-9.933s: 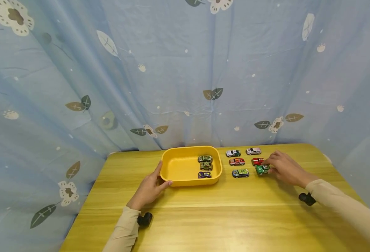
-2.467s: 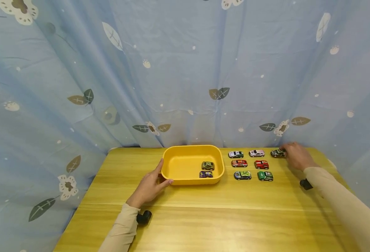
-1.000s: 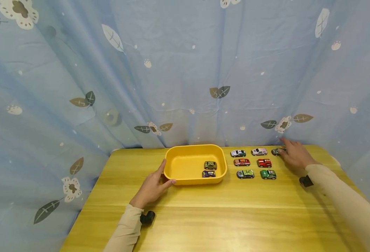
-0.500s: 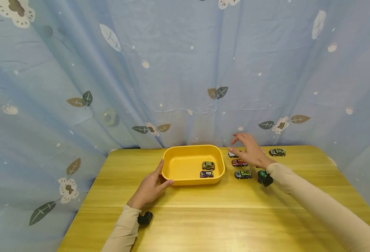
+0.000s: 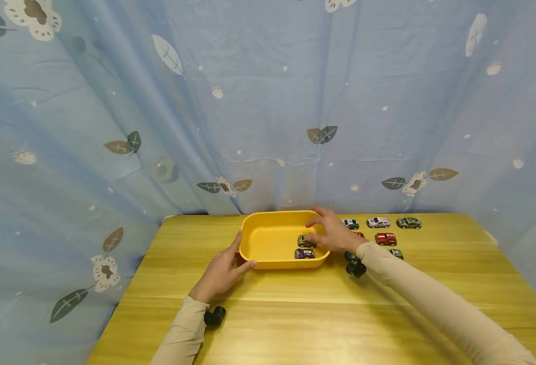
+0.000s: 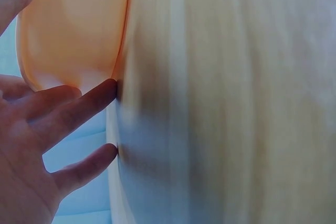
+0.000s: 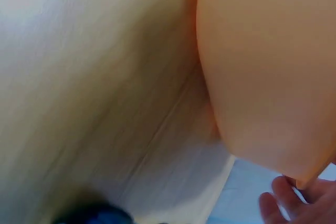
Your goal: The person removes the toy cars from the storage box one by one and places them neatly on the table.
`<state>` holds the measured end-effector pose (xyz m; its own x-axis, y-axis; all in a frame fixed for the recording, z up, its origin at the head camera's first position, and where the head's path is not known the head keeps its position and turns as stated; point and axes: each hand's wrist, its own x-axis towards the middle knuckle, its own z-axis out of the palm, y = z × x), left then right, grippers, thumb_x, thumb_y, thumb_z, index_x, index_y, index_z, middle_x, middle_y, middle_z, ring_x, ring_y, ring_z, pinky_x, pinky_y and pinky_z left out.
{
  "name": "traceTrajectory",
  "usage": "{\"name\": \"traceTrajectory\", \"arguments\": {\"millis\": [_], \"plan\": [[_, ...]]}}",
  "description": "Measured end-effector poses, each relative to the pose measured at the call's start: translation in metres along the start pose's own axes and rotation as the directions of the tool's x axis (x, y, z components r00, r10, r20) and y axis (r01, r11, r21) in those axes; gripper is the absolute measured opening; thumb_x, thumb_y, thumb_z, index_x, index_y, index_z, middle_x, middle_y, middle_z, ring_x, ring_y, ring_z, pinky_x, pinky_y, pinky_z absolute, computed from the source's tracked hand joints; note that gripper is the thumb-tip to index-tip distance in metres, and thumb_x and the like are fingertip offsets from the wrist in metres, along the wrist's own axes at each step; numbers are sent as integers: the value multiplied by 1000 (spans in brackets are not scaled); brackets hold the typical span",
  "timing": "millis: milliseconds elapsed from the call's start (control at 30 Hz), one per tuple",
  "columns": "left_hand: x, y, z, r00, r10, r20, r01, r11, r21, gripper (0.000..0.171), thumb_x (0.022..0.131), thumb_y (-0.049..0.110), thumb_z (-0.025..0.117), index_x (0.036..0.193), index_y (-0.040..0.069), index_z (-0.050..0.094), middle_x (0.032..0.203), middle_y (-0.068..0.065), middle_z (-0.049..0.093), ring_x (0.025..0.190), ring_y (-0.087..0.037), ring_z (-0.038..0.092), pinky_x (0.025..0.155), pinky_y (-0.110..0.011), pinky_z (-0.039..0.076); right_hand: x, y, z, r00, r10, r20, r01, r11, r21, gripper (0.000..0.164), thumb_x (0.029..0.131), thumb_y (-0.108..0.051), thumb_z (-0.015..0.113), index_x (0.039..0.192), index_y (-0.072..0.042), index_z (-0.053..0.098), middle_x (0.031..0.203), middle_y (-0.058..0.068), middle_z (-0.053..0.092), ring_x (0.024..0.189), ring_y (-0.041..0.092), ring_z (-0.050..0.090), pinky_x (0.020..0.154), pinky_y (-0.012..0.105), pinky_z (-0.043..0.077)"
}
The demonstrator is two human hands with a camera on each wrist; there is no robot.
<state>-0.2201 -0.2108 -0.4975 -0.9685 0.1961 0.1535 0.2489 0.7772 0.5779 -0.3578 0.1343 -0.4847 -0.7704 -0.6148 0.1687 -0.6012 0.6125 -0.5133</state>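
Note:
My left hand rests at the left front corner of a yellow box, its thumb on the front wall and straight, spread fingers along the left side. Over the box's right end reaches my right hand, thumb and fingers apart. Its thumb is at an olive-green toy car inside; whether they touch, I cannot tell. In front of that car lies a purple toy car. In the left wrist view the left fingers are spread beside the box. The right wrist view shows the box's outer wall, not the right hand.
Toy cars stand in rows right of the box: a white-and-green one, a white-and-pink one, a camouflage one, a red one and others partly behind my right arm. A blue curtain hangs behind the wooden table.
A green toy car and a camouflage one have joined the rows; the camouflage car has left the box. My right hand has since moved left to the box. The left hand has stayed there.

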Motion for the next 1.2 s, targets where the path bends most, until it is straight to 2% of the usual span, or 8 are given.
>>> {"name": "traceTrajectory", "arguments": {"millis": [167, 300, 633, 800, 967, 1100, 1200], "plan": [[0, 0, 1, 1000, -1, -1, 1, 1000, -1, 97, 100, 43, 74, 171, 9, 17, 140, -21, 68, 122, -30, 71, 108, -50, 53, 0, -5, 1, 997, 56, 59, -53, 998, -44, 41, 92, -27, 85, 126, -6, 77, 169, 28, 32, 155, 53, 28, 127, 69, 21], [0, 0, 4, 1000, -5, 2, 5, 1000, -1, 98, 100, 45, 73, 171, 8, 17, 141, -21, 67, 123, -30, 70, 109, -50, 53, 1, -8, 1, 994, 73, 86, -65, 994, -91, 37, 89, -23, 88, 122, -7, 80, 170, 28, 30, 156, 51, 27, 126, 68, 23], [1, 0, 2, 1000, -24, 0, 24, 1000, -7, 97, 100, 46, 73, 172, 12, 16, 144, -20, 66, 123, -30, 70, 109, -52, 53, 6, -11, 4, 990, 88, 113, -67, 982, -178, 34, 84, -24, 90, 116, -14, 84, 172, 27, 27, 159, 50, 23, 124, 71, 26], [2, 0, 5, 1000, -10, 10, 10, 1000, -6, 97, 101, 45, 73, 172, 10, 16, 143, -21, 66, 123, -30, 70, 110, -51, 53, 3, -14, 0, 984, 102, 144, -70, 975, -211, 28, 91, -19, 84, 119, -14, 82, 169, 32, 27, 156, 55, 26, 121, 73, 29], [2, 0, 7, 1000, -6, 9, 6, 1000, -4, 98, 100, 48, 72, 171, 9, 17, 144, -21, 66, 124, -30, 70, 110, -51, 53, 1, -16, -4, 984, 98, 147, -60, 968, -243, 29, 100, -16, 73, 128, -8, 77, 168, 33, 30, 152, 55, 32, 121, 70, 31], [2, 0, 5, 1000, -4, 8, 4, 1000, -17, 98, 100, 48, 72, 171, 9, 17, 146, -22, 64, 125, -30, 70, 108, -51, 53, 1, -17, -6, 993, 50, 110, -20, 965, -262, 30, 104, -13, 67, 131, -3, 73, 165, 33, 34, 151, 54, 36, 120, 70, 33], [2, 0, 2, 1000, -2, 7, 2, 1000, -17, 98, 101, 48, 72, 171, 10, 16, 146, -22, 64, 125, -30, 70, 107, -50, 54, 2, -18, -10, 999, -10, 52, 23, 965, -263, 29, 104, -11, 67, 131, -1, 70, 159, 32, 45, 145, 52, 44, 118, 69, 37]]}}
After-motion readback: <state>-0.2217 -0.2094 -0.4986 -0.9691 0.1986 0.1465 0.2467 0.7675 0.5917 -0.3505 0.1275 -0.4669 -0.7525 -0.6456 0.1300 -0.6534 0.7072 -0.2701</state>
